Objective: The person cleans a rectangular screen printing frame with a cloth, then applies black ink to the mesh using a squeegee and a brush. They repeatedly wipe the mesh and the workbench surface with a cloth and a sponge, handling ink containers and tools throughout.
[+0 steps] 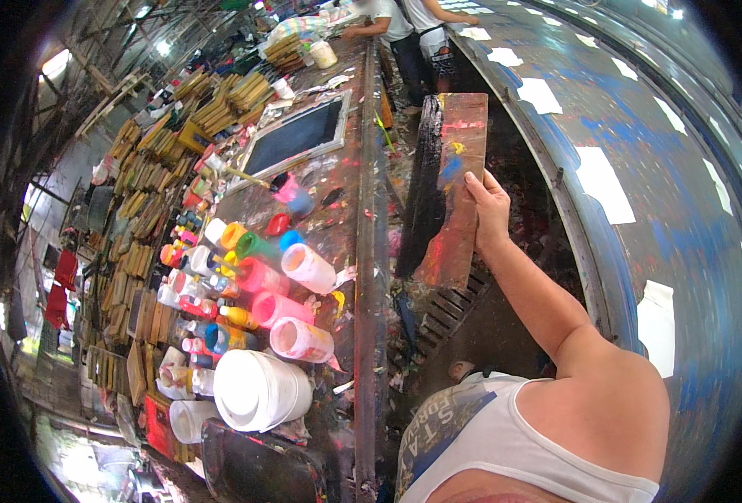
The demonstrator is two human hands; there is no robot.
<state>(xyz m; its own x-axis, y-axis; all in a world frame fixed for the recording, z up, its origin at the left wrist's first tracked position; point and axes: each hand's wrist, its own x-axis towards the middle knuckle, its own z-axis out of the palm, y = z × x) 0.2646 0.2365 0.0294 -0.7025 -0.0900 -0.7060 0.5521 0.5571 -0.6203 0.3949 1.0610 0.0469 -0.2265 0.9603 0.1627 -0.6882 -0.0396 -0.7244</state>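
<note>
One brown board (pixel 447 197), partly black, smeared red

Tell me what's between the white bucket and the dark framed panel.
Head view: mainly pink containers, a green container, a small red piece and a pink-and-blue cup.

White bucket (pixel 262 391), stacked wooden pieces (pixel 141 206)

A workshop, shown by its paint pots (pixel 284 310) and splattered bench (pixel 337 205).
</note>
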